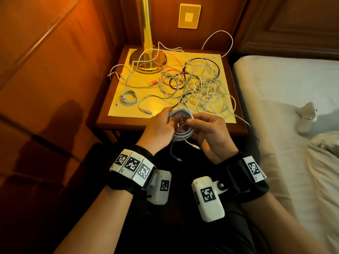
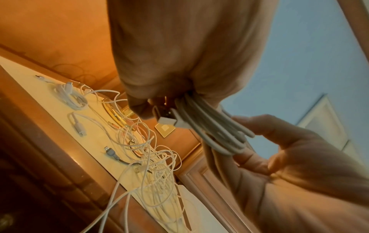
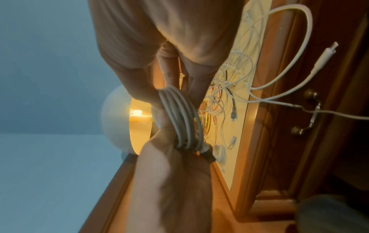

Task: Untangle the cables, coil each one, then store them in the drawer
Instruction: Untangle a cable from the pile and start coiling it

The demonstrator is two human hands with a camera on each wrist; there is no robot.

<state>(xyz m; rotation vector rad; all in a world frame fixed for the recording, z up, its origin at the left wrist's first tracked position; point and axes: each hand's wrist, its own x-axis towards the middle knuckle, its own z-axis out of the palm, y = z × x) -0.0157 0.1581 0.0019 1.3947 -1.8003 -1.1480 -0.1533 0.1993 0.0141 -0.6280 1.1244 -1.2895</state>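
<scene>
Item: white coil (image 1: pixel 183 125). I am gripping it in my left hand (image 1: pixel 159 129) and pinching its opposite side with my right hand (image 1: pixel 207 132), just before the nightstand (image 1: pixel 102 121); loose tail (image 1: pixel 192 144) hanging nearer my right.

A bedroom, poss. a hotel rm, is shown: a wooden nightstand (image 1: pixel 170 123) w/ a brass lamp (image 1: pixel 147 52) is set just beside a bed (image 1: pixel 286 85) w/ white sheets. Padded wall panelling (image 1: pixel 45 52) and a wall switch plate (image 1: pixel 189 16) are seen behind.
</scene>
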